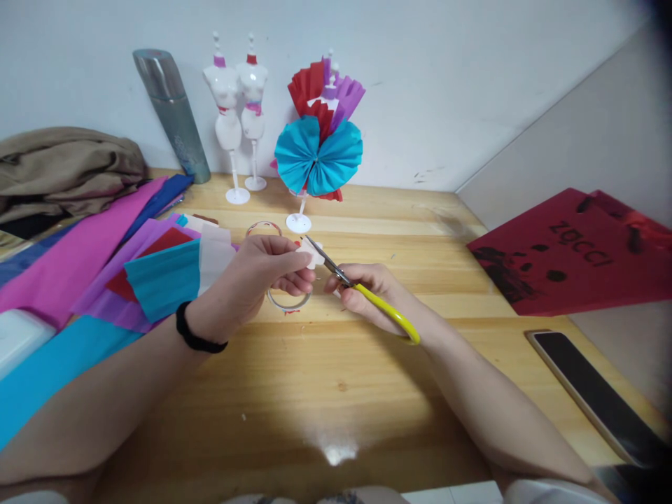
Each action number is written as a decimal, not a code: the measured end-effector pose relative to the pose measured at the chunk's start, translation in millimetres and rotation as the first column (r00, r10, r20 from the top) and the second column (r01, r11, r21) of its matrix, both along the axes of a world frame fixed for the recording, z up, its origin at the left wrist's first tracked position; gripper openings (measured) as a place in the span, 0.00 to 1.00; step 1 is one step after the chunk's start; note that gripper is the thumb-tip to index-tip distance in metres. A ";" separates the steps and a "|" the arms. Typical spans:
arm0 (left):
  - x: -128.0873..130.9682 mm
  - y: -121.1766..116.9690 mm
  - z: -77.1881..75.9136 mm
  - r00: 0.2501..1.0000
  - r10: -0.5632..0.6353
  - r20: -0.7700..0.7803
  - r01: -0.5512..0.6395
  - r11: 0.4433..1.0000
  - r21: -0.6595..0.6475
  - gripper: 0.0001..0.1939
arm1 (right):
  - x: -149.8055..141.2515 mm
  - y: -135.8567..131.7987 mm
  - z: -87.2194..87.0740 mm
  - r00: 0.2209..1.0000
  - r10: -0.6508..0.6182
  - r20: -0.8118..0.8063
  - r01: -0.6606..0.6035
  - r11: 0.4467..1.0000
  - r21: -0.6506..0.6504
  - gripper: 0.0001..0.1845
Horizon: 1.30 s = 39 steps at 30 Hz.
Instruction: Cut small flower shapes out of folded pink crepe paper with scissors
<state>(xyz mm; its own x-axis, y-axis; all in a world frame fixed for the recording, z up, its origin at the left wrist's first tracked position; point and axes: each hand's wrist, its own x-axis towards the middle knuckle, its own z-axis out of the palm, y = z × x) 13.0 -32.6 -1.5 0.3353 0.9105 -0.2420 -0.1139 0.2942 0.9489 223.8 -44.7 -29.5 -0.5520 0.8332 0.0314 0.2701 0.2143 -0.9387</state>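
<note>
My left hand (pixel 273 266) pinches a small piece of white paper (pixel 313 253) between thumb and fingers, above the wooden table (pixel 336 392). In my right hand (pixel 372 290) is a pair of scissors (pixel 386 306) with yellow handles. The metal blades reach up and left, touching or passing just over the paper's edge; I cannot tell which. Below and behind my left hand lie a roll of tape (pixel 288 305) and another ring-shaped roll (pixel 264 225), both partly hidden.
At the back stand two white mannequins (pixel 228 129) and one dressed in pleated blue, red and purple paper (pixel 318 157). A thermos (pixel 176 119) leans near the wall. Coloured crepe paper (pixel 162 280) covers the left. To the right are a red bag (pixel 567 259) and a phone (pixel 593 392).
</note>
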 end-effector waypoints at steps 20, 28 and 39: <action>-2.1 3.1 4.8 0.994 0.029 -0.109 -0.017 0.993 0.116 0.08 | -0.7 -2.7 3.0 1.000 -0.002 0.021 0.002 1.000 -0.010 0.28; -1.6 1.0 4.0 0.996 0.011 -0.093 -0.003 0.997 0.083 0.08 | -0.8 -1.8 2.6 1.000 -0.007 0.007 0.007 1.000 -0.006 0.28; 0.8 1.5 0.2 0.994 -0.042 -0.103 0.049 0.997 0.062 0.05 | -4.6 -1.5 5.3 0.999 0.000 -0.049 -0.001 1.000 -0.024 0.29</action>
<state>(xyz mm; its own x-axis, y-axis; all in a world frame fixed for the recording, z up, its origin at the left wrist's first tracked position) 13.9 -31.1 -1.3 0.3533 0.9097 -0.2182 -0.0035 0.2345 0.9721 219.2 -46.2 -24.2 -0.5510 0.8336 0.0382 0.2232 0.1914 -0.9558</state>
